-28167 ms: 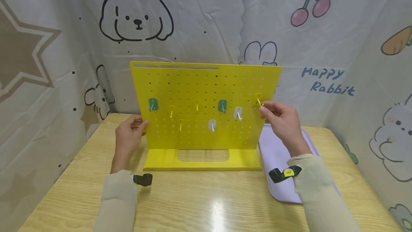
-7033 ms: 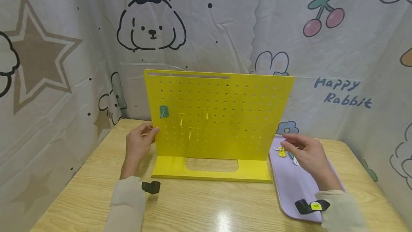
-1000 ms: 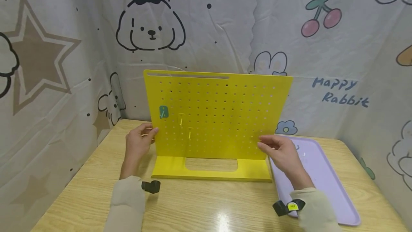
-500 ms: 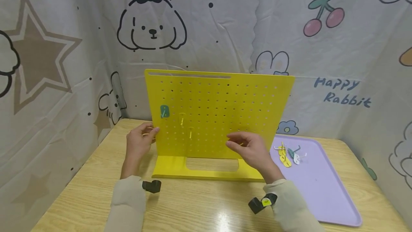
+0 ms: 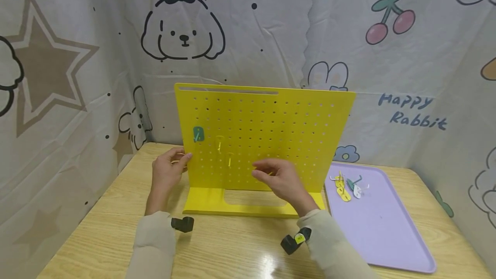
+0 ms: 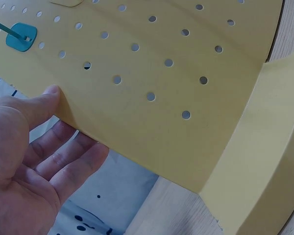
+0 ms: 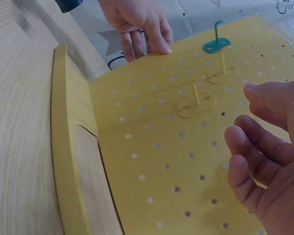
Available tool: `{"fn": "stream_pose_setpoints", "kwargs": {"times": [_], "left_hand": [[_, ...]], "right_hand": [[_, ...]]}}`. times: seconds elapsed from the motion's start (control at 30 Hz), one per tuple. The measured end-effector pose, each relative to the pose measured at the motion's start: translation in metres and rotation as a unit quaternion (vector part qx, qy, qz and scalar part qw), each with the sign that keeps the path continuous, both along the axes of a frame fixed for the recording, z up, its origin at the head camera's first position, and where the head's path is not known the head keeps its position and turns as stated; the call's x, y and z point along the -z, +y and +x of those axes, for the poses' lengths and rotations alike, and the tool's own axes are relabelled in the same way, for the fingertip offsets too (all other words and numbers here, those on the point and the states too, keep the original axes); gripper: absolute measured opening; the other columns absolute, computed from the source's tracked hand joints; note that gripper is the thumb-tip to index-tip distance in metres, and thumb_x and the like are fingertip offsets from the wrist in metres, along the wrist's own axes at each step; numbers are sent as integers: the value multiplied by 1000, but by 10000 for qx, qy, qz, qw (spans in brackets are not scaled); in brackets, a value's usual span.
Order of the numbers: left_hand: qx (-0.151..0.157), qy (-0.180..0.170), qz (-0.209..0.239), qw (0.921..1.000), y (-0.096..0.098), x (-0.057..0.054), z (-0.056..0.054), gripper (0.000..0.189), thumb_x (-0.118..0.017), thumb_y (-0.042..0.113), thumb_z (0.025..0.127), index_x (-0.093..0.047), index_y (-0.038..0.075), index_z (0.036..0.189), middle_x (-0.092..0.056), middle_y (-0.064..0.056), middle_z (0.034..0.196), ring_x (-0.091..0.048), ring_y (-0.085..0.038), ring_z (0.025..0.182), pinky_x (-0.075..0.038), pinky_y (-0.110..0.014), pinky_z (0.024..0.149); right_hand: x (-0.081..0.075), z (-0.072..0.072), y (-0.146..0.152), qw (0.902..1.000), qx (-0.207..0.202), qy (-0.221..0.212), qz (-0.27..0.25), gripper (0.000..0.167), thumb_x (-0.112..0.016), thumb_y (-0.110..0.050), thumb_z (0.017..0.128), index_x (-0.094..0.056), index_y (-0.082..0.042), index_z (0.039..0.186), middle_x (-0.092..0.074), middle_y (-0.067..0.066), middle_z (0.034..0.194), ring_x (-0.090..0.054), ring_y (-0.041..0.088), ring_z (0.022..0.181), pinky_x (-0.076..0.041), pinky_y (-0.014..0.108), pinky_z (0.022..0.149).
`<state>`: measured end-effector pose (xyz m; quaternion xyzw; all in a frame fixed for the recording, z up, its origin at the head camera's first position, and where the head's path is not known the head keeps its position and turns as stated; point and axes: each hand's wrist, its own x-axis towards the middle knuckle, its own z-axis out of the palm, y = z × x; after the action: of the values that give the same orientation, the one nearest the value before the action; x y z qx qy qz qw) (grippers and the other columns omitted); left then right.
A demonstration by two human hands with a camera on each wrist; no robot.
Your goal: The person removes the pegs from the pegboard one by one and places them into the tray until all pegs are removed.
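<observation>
Since half a second ago, the right hand (image 5: 280, 180) has moved left across the yellow pegboard (image 5: 294, 115), fingers loosely bent, holding nothing. The left hand (image 5: 167, 170) grips the board's left edge. Two yellow hooks (image 5: 229, 162) sit left of the right hand, close together; hard pulling on one could tip the board, if that grip weakens, or knock its neighbour. Open room lies rightward, toward the lilac tray (image 5: 387, 236).
</observation>
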<state>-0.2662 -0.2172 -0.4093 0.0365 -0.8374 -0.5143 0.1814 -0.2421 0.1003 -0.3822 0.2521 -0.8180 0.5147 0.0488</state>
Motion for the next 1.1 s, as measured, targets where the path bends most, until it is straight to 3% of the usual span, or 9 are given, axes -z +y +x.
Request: {"fn": "stream_pose_setpoints", "kwargs": {"times": [0.37, 0.67, 1.1], "left_hand": [[-25, 12, -14, 10000, 0, 2, -2, 26, -67, 20, 99, -67, 2, 118, -70, -19, 106, -72, -32, 92, -62, -33, 73], [12, 3, -7, 10000, 0, 0, -3, 28, -68, 21, 98, -67, 2, 118, -70, -18, 106, -72, -31, 90, -62, -31, 72], [-53, -84, -10, 10000, 0, 1, -2, 29, -67, 23, 98, -68, 3, 119, -70, -17, 106, -72, -31, 91, -62, -29, 72]], "right_hand": [[10, -10, -35, 9996, -176, -70, -192, 26, -73, -16, 94, -73, -2, 116, -73, 2, 101, -65, 17, 85, -57, 31, 68], [10, -17, -55, 9996, -59, -271, -2, 24, -73, -17, 94, -73, -6, 115, -71, -1, 101, -64, 16, 88, -58, 31, 71], [16, -19, -68, 9999, 76, -142, -12, 18, -73, -14, 93, -76, -2, 106, -73, 2, 97, -65, 15, 85, -58, 28, 70]]}}
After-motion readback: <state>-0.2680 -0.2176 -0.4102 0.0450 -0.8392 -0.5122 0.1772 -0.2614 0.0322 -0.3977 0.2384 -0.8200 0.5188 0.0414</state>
